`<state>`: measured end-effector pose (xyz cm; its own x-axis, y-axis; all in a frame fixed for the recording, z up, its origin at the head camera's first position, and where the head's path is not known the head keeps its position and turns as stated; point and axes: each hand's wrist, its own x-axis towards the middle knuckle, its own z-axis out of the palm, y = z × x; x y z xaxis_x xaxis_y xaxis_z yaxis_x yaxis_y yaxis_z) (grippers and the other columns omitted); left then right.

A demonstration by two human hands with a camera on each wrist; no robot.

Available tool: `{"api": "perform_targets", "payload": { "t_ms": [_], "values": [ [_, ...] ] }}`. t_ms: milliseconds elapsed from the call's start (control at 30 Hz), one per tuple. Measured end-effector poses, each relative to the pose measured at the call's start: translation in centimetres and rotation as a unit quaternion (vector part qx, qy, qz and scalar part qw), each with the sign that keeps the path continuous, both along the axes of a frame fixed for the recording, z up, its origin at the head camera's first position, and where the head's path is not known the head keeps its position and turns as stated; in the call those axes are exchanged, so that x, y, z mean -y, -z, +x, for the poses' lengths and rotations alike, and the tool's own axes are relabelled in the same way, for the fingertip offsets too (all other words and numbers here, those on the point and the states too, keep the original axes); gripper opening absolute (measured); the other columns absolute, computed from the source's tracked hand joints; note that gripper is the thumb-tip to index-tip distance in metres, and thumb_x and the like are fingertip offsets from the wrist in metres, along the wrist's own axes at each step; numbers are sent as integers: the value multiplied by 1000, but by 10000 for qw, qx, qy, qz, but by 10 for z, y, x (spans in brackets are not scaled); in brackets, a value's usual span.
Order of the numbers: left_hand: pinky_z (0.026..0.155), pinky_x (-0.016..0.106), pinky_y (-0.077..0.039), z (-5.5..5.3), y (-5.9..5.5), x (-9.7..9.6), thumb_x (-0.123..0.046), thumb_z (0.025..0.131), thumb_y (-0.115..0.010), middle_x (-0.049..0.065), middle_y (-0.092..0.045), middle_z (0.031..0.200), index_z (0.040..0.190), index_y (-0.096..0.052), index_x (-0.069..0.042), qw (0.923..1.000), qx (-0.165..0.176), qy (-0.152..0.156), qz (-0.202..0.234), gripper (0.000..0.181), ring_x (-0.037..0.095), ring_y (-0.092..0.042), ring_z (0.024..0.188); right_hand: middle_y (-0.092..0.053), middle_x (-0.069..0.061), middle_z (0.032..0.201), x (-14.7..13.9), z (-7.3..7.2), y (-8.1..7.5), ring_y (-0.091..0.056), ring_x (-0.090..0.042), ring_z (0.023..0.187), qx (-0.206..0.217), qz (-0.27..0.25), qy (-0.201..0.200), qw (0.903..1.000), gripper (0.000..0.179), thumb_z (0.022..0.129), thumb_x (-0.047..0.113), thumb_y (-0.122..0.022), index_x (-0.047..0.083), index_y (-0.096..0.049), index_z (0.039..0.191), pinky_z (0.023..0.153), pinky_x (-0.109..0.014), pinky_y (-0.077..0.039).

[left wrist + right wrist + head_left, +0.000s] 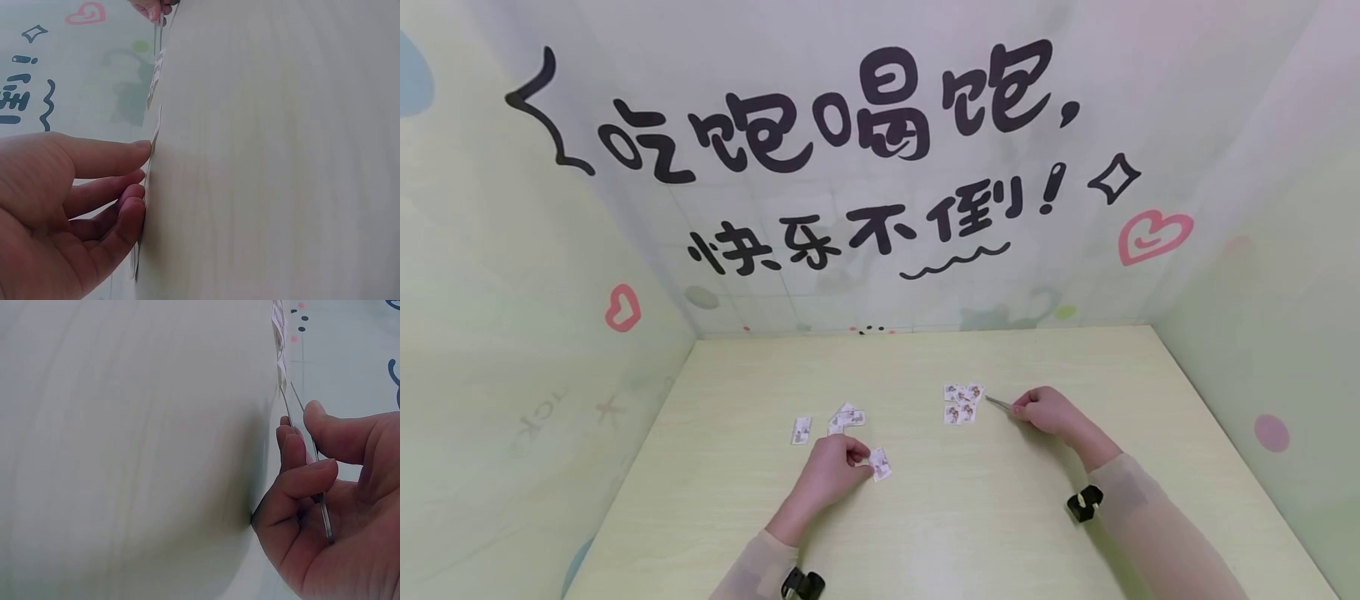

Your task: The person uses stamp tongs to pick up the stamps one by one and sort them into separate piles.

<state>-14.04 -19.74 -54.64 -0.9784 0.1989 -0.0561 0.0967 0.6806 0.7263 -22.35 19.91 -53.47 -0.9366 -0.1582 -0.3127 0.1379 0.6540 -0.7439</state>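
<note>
My left hand (pixel 835 468) has its thumb and fingers at the left edge of a small printed paper piece (pixel 881 465), pinching it low over the table. Further right, my right hand (pixel 1048 410) grips a pair of metal tweezers (pixel 999 404). In the right wrist view the tweezers' tips (pixel 287 394) stand apart with nothing between them. They point at a cluster of printed paper pieces (pixel 961 413) with small coloured figures, lying flat just left of the tips.
Behind my left hand lie overlapping paper pieces (pixel 850 417), partly hidden by the hand. A single piece (pixel 802 430) lies to their left. The pale wooden table (pixel 970 517) meets printed walls at its back and sides.
</note>
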Motion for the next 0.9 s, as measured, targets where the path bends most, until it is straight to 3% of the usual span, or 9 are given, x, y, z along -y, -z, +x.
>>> {"api": "perform_targets", "payload": {
  "t_ms": [900],
  "values": [
    [74,36,-52,1,-1,-5,-11,84,-90,2,-65,88,101,-76,-2,9996,93,-180,-178,24,17,-57,81,-64,-10,95,4,26,-4,-57,-24,88,-64,-263,131,9995,21,101,15,-70,-5,-71,107,76,-35,-48]
  ]
}}
